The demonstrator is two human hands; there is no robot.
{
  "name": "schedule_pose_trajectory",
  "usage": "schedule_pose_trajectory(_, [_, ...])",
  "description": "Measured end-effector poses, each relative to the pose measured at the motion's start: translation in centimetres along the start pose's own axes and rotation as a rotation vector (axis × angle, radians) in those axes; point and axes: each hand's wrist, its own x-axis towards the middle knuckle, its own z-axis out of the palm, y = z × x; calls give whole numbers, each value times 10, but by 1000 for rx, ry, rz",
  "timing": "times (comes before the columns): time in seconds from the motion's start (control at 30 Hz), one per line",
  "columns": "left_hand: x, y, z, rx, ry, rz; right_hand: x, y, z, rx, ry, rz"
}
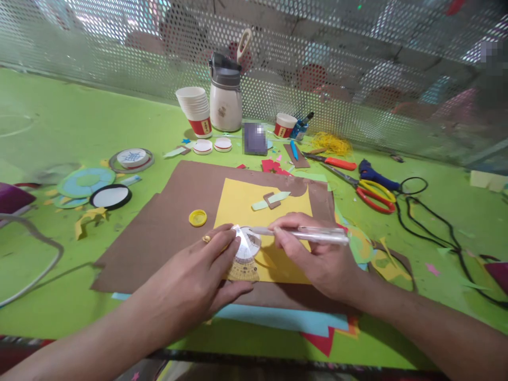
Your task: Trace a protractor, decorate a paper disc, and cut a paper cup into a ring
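My left hand (202, 272) presses its fingers down on a small clear protractor (246, 259) lying on a yellow paper sheet (238, 203). My right hand (317, 254) is closed round a clear pen (305, 233), whose tip touches the protractor's curved edge. The yellow sheet lies on a brown card sheet (166, 222). A small brown and pale green paper cut-out (272, 200) rests on the yellow sheet beyond my hands. A yellow bottle cap (197, 217) sits on the brown card to the left.
Red-handled scissors (369, 193), an orange craft knife (335, 161) and a blue glue gun (375, 174) with black cord lie at right. Stacked paper cups (196, 111) and a white flask (225, 95) stand by the perforated metal wall. Tape rolls (130, 159) and paper discs lie at left.
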Motion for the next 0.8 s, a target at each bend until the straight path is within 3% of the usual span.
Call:
schedule_pose_trajectory(0.17, [1,1,-1,6,22,7,-1,-1,2,-7,1,56])
schedule_pose_trajectory(0.8, [2,0,-2,-4,13,16,1,-1,9,-29,13,36])
